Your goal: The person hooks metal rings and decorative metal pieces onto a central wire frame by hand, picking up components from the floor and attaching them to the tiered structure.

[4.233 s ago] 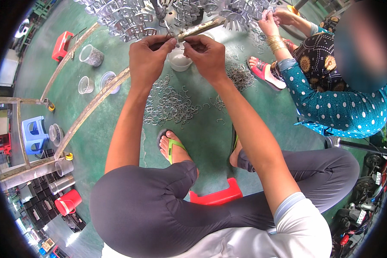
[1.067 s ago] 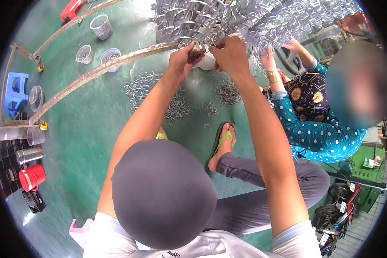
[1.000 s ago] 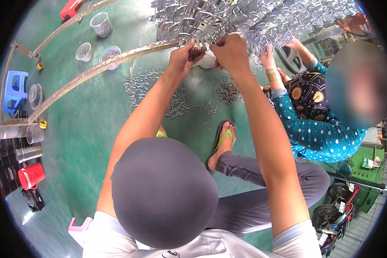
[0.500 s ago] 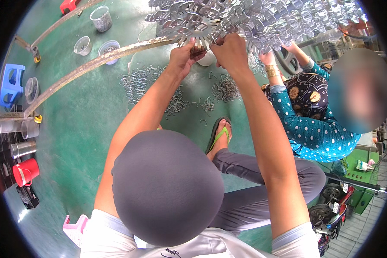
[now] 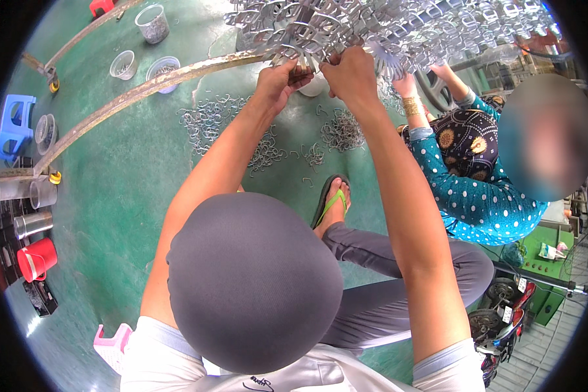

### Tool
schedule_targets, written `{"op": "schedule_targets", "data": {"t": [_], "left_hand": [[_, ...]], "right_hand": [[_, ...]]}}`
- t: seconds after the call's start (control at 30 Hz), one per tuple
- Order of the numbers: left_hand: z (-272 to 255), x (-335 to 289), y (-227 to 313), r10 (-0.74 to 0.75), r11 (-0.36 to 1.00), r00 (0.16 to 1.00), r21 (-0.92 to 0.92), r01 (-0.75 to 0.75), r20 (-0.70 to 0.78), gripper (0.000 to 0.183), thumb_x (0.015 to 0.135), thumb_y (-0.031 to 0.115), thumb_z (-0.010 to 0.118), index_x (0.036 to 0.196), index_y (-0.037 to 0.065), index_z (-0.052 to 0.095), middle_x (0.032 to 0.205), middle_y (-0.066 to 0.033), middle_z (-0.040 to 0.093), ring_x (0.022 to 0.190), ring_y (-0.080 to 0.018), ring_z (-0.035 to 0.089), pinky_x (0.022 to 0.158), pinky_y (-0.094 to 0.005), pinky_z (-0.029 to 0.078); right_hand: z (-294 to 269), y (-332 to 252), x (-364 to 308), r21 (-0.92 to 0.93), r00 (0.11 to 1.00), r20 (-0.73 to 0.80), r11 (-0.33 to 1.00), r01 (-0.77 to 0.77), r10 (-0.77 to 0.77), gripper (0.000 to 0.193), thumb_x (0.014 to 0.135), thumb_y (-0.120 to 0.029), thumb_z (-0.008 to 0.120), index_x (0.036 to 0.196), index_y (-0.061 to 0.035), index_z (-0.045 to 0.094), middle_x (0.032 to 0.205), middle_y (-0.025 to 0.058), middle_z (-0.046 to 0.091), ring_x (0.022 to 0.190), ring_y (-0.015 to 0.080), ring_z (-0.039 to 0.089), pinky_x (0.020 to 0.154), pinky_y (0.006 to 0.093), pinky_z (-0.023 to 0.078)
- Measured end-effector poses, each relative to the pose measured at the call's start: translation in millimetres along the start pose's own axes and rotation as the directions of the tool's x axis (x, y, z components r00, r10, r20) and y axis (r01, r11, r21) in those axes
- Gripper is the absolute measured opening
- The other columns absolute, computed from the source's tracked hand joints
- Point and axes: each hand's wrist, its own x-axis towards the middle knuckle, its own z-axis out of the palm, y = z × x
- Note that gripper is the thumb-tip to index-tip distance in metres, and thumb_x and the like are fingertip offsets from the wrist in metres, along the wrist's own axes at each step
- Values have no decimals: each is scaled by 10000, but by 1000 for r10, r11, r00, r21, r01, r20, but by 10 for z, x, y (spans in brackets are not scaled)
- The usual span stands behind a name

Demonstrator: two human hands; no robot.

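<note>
A dense mass of silver slotted metal parts [image 5: 405,32] hangs at the top of the view, in rows. At its lower near edge, my left hand [image 5: 282,83] is closed, thumb and fingers on the prongs of a slotted metal part [image 5: 299,53]. My right hand [image 5: 351,73] is just to its right, fingertips pinched together against the same cluster; what lies between them is hidden. Below the hands, piles of small bent wire hooks [image 5: 206,121] lie on the green floor, with another heap of hooks [image 5: 343,130] to the right.
A co-worker in a dotted teal top [image 5: 483,202] sits at the right, hands raised to the hanging parts. A worn metal rail [image 5: 144,95] curves across the left. Tubs [image 5: 153,25], a blue stool [image 5: 14,127] and a red bucket [image 5: 38,259] stand farther left.
Both hands stay at the lower edge of the metal parts, with only slight finger movement. The hanging parts have shifted a little, and the whole view has moved slightly.
</note>
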Motion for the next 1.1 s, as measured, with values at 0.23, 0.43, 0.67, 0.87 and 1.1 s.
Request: {"op": "schedule_targets", "data": {"t": [0.23, 0.43, 0.67, 0.87, 1.1], "left_hand": [[38, -10, -16, -3, 1000, 1000, -22, 4, 25, 338, 986, 238, 624, 1007, -99, 625, 976, -206, 690, 890, -314, 690, 852, -429, 588], [-19, -35, 22, -13, 1000, 999, 1, 13, 46, 336, 986, 244, 626, 1009, -91, 617, 993, -195, 681, 909, -302, 684, 856, -421, 590], [-65, 17, 62, -49, 998, 997, 45, 47, 52, 335, 992, 268, 612, 999, -67, 610, 979, -183, 680, 897, -301, 692, 853, -408, 597], [-146, -107, 194, -87, 985, 993, 153, 75, 74, 413, 1007, 328, 580, 1078, -78, 588, 1067, -209, 675, 963, -301, 694, 860, -382, 588], [-106, -177, 322, -120, 960, 990, 263, 96, 77, 381, 1048, 276, 491, 1216, -59, 557, 1230, -202, 632, 1078, -296, 654, 928, -374, 565]], "right_hand": [[91, 183, 66, -30, 994, -94, 998, 56, -59, 164, 714, -93, 654, 721, 70, 639, 582, 180, 650, 576, 326, 676, 671, 398, 565], [-14, -74, -17, 103, 983, 60, 978, -181, 176, 182, 722, -116, 669, 728, 65, 653, 682, 220, 668, 794, 390, 678, 788, 455, 535], [68, 53, -140, 172, 991, -48, 978, -117, 127, 279, 791, -226, 712, 799, 53, 704, 794, 229, 709, 804, 359, 714, 755, 437, 551], [24, -105, -274, 203, 933, -349, 979, -20, 91, 273, 807, -210, 723, 938, 28, 699, 885, 180, 721, 812, 365, 704, 760, 452, 541], [16, -22, -146, 372, 862, -492, 925, 80, 123, 173, 862, -132, 667, 982, -10, 695, 905, 181, 693, 781, 347, 685, 731, 434, 531]]}}
